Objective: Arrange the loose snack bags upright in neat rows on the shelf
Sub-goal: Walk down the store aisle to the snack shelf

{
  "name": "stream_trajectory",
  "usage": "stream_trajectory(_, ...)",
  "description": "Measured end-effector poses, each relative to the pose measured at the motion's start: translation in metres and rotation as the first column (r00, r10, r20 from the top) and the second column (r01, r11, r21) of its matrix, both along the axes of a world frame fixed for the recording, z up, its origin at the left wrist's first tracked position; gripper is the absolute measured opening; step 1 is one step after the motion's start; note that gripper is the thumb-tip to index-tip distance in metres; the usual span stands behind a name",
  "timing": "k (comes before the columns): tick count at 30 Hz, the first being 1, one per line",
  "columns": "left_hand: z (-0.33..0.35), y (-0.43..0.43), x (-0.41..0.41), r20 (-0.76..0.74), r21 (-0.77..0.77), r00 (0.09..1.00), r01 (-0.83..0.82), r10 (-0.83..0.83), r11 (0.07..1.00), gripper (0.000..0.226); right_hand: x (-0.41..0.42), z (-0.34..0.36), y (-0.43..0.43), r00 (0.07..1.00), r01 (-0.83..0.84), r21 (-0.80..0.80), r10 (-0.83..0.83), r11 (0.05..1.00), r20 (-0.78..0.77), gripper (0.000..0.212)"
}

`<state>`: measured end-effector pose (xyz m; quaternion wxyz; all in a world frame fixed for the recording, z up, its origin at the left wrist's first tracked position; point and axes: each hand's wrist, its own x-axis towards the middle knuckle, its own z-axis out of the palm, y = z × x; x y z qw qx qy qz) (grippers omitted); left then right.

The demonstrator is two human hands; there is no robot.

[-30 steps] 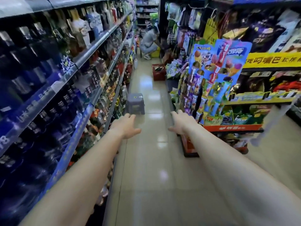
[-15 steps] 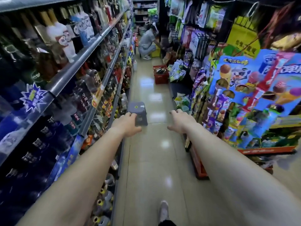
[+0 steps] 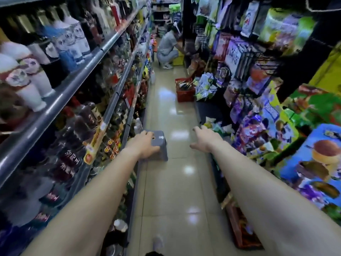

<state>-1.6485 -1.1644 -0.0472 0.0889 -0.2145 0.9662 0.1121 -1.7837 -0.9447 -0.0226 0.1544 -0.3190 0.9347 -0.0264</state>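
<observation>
Loose snack bags lie low on the aisle's right side, just beyond the right grip; the left grip is farther from them. Both grips are relaxed, fingers loose, holding nothing.

The left hand and right hand reach forward empty down the aisle, a grey stool behind the left.

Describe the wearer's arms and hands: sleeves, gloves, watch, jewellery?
The left hand and the right hand are ungloved. Both forearms are bare to the frame edge; no sleeve, watch or wristband shows. No rings seen, though the fingers are blurry.
</observation>
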Motion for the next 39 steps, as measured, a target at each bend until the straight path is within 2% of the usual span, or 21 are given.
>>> stream_trajectory(6,-0.011,-0.092,-0.113,-0.015,-0.037,0.998,0.064,-0.065,0.997,0.079,-0.106,-0.014,-0.087,0.999,0.033,0.036,-0.032,0.999,-0.010,0.069)
stream_trajectory(10,-0.007,-0.154,-0.187,0.007,-0.003,0.996,0.091,-0.091,0.996,0.080,-0.172,-0.005,-0.145,0.997,0.071,0.055,-0.072,0.996,0.006,0.069)
stream_trajectory(15,0.002,-0.222,-0.286,0.035,-0.033,0.990,0.140,-0.138,0.990,0.082,-0.252,0.008,-0.206,0.996,0.080,0.015,-0.080,0.997,-0.025,0.064)
stream_trajectory(21,-0.007,-0.267,-0.408,0.058,-0.032,0.981,0.186,-0.184,0.982,0.079,-0.363,-0.005,-0.260,0.996,0.086,0.038,-0.085,0.996,-0.014,0.072)
stream_trajectory(31,-0.020,-0.332,-0.627,0.105,0.039,0.990,0.089,-0.093,0.995,0.080,-0.597,-0.027,-0.321,0.999,0.036,0.081,-0.038,0.996,0.024,0.068)
stream_trajectory(34,-0.018,-0.347,-0.692,0.053,0.088,0.996,0.061,-0.066,0.994,0.080,-0.668,-0.024,-0.340,1.000,0.031,0.055,-0.031,0.998,0.001,0.067)
stream_trajectory(39,-0.024,-0.381,-0.778,0.065,0.066,0.992,0.103,-0.108,0.992,0.078,-0.765,-0.039,-0.373,0.996,0.066,0.080,-0.070,0.995,0.048,0.065)
